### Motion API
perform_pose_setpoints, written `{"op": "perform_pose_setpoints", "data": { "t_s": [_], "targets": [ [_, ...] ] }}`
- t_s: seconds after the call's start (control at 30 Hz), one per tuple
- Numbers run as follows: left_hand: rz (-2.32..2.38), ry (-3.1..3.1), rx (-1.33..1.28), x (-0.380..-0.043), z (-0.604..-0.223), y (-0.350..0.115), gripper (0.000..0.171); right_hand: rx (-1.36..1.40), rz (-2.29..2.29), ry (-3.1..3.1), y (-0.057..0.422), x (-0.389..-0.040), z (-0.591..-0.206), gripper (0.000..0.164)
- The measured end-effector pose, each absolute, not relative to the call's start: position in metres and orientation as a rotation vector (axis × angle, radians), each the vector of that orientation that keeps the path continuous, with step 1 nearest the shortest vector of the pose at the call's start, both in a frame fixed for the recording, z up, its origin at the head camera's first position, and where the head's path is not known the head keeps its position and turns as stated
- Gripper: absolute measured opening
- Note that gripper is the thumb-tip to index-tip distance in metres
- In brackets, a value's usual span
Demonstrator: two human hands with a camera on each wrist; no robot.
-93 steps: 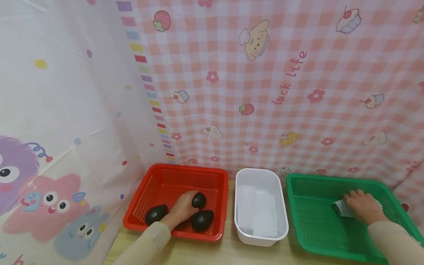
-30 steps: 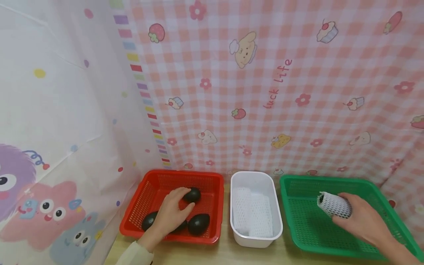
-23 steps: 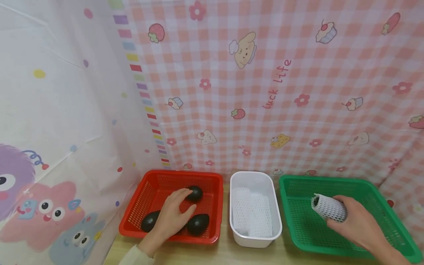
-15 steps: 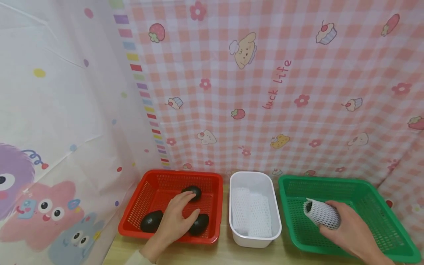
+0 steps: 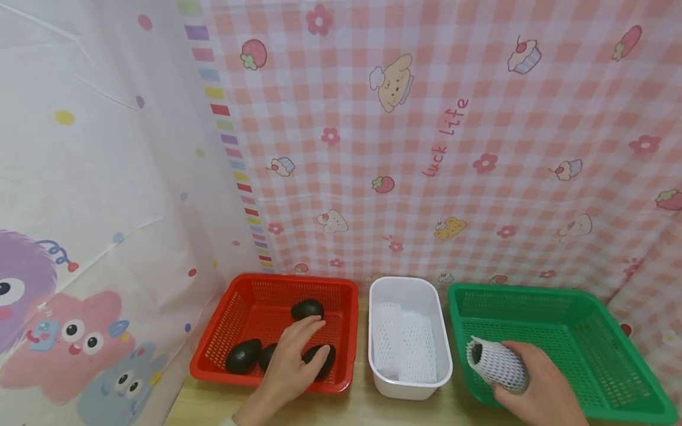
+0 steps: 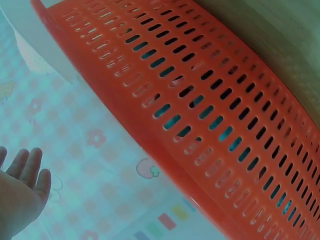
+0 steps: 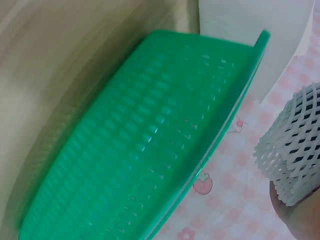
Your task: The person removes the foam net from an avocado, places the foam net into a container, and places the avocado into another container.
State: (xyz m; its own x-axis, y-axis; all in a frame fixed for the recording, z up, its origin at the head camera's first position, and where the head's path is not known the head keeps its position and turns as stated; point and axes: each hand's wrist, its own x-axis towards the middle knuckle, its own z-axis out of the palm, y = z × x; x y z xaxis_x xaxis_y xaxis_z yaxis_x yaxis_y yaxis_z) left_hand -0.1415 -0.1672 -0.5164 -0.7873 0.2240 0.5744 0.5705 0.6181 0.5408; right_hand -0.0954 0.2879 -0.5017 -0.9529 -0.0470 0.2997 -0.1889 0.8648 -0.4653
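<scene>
Several dark avocados lie in the red basket on the left. Above them hovers my left hand, its fingers loosely extended and holding nothing; it partly covers two avocados, and whether it touches any I cannot tell. The left wrist view shows that hand with its palm bare. My right hand grips an avocado in a white foam net over the left front part of the green basket. A dark end of the fruit shows in the net's opening. In the right wrist view the foam net appears at the right edge.
Between the two baskets stands a white tub with flat white foam nets inside. All three containers sit on a wooden table. A pink checked cloth hangs behind them, and a white printed sheet hangs at the left.
My right hand has picked up the netted avocado from the green basket and carried it left and nearer. My left hand let go of an avocado, then shifted slightly right and nearer.
</scene>
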Motion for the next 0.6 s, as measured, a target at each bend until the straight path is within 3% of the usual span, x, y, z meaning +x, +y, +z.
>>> {"op": "perform_pose_setpoints", "data": {
  "t_s": [0.6],
  "targets": [
    [-1.05,-2.36,-0.595,-0.115,-0.531,-0.156,0.05,0.289,0.753,-2.656,0.258,-0.076,-0.528,0.078]
  ]
}}
